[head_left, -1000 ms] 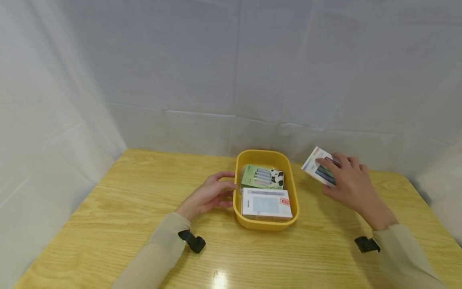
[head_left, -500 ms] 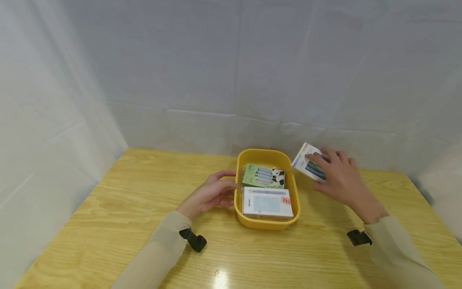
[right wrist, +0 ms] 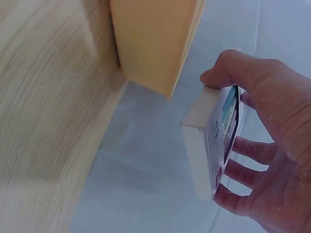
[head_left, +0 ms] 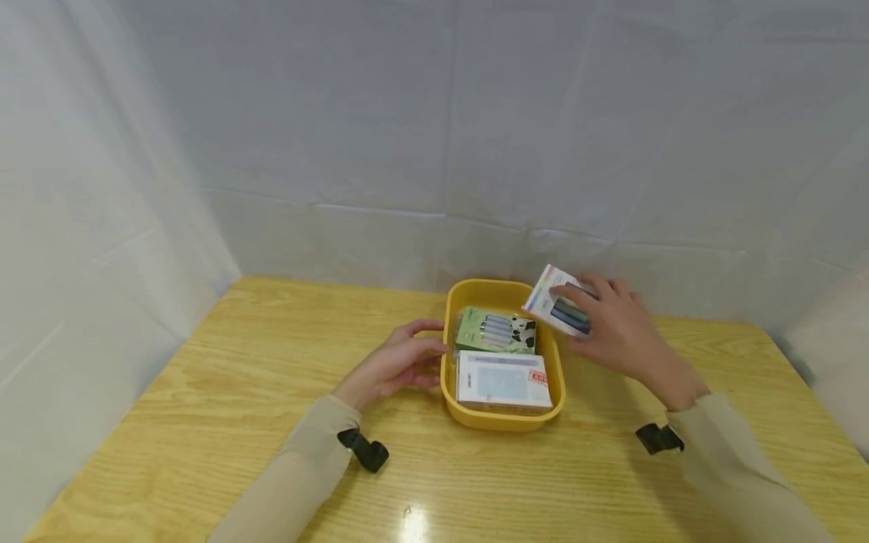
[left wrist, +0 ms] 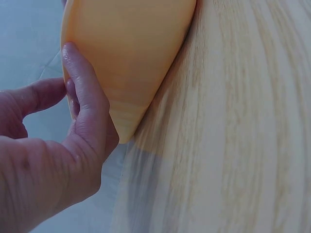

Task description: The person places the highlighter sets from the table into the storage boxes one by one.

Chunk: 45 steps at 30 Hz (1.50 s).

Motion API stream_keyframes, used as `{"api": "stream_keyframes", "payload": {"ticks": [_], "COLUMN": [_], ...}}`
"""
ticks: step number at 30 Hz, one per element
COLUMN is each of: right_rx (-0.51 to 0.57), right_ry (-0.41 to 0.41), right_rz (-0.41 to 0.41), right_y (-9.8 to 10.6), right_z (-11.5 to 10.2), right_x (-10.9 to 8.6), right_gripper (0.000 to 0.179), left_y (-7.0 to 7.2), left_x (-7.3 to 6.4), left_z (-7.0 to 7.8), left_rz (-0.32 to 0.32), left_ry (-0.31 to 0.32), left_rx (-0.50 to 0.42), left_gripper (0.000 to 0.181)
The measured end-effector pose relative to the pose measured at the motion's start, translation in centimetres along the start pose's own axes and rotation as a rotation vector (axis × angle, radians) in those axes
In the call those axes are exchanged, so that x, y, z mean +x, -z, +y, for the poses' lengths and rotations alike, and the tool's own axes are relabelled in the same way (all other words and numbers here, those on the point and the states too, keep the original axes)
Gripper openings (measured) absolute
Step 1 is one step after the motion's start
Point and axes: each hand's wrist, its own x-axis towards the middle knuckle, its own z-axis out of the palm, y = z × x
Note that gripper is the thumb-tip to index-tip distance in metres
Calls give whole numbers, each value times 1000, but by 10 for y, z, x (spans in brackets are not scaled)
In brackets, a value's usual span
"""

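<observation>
Since approx. 1 s ago, the white box [head_left: 558, 308] has been carried leftward by the right hand [head_left: 614, 332], from above the counter's right part to a spot over the yellow tray's [head_left: 502, 418] far right corner. It is held tilted, clear of the counter, w/ its printed face up; dark pens are pictured on that face. In the right wrist view the box [right wrist: 201, 145] is seen gripped between thumb on one long side and fingers [right wrist: 243, 174] curled round the other, so the right hand [right wrist: 272, 145] is closed on it. The tray wall [right wrist: 150, 43] is seen just beside the box, not touching it.

The tray is kept where it was, near the middle of the counter [head_left: 204, 392], toward the far edge. Inside it, a green panda pack [head_left: 495, 332] is laid in the far half and a white carton [head_left: 502, 381] w/ a red label in the near half; both lie flat, side by side, touching or nearly so.

The left hand [head_left: 397, 362] is rested against the tray's left wall, approx. unchanged vs. earlier. In the left wrist view the thumb and fingers [left wrist: 90, 107] are pressed flat on the yellow wall [left wrist: 131, 58], fairly straight, nothing being grasped; the left hand [left wrist: 58, 150] is thus open.

Black wrist mounts [head_left: 366, 451] are worn on both beige sleeves [head_left: 285, 490]. White cloth [head_left: 434, 113] is hung behind the counter's far edge and at its left side.
</observation>
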Motion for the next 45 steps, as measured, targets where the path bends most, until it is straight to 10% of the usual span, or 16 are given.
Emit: {"api": "stream_keyframes", "payload": {"ticks": [13, 45], "right_rx": [167, 156], "right_ry": [104, 176], "right_rz": [-67, -226], "right_y": [-2, -33], "right_z": [-12, -37], "right_x": [22, 53], "right_gripper": [69, 62], "left_y": [0, 1], "left_x": [-1, -2], "left_z": [0, -2], "left_rz": [-4, -10], "left_ry": [4, -3], "left_rx": [2, -18], "left_gripper": [53, 53]}}
